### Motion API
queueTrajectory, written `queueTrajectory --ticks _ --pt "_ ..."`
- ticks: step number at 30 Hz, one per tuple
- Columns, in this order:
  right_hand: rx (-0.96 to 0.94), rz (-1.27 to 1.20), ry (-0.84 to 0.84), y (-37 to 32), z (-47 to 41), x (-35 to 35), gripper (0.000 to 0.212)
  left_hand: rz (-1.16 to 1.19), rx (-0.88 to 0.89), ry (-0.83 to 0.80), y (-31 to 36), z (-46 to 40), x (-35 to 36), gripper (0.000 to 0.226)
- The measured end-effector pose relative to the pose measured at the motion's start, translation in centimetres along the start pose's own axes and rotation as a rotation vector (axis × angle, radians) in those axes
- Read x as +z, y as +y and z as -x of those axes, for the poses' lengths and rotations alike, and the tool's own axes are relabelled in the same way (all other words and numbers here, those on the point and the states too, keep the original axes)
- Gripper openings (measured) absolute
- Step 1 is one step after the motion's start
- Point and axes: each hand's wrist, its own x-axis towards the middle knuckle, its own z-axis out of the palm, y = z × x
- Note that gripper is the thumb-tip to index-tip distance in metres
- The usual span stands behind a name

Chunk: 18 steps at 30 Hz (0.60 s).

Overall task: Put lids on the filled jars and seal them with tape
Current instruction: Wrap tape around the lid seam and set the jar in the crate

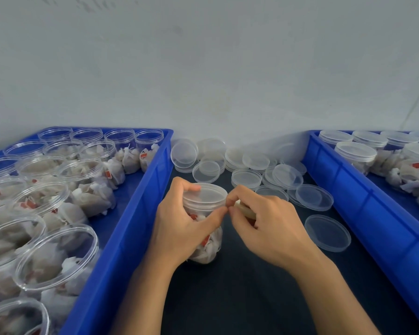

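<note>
A clear plastic jar (207, 250) filled with white tea bags stands on the dark table between two blue trays. A translucent lid (209, 194) sits on its top. My left hand (179, 226) wraps round the jar, thumb at the lid's right edge and forefinger on the rim. My right hand (266, 228) is just right of the jar, fingers curled round a small roll of tape (246, 210), mostly hidden. Its fingertips meet my left thumb at the lid's side.
Several loose lids (246, 177) lie behind and right of the jar; one lid (327, 232) lies apart. The left blue tray (140, 213) holds several open filled jars. The right blue tray (363, 201) holds several lidded jars. A pale wall rises behind.
</note>
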Motion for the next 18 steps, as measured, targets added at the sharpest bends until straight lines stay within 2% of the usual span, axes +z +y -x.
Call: queueTrajectory --ticks 4,12,18 --pt "-0.008 -0.012 0.010 0.1 0.1 -0.2 0.010 -0.025 0.033 0.005 0.2 0.2 0.1 0.056" --pt "0.013 -0.023 0.023 0.1 0.1 -0.2 0.011 0.025 -0.009 -0.004 0.2 0.4 0.3 0.058" --pt "0.033 0.023 0.087 -0.2 0.0 0.3 0.015 0.002 0.007 0.114 0.0 0.5 1.1 0.058"
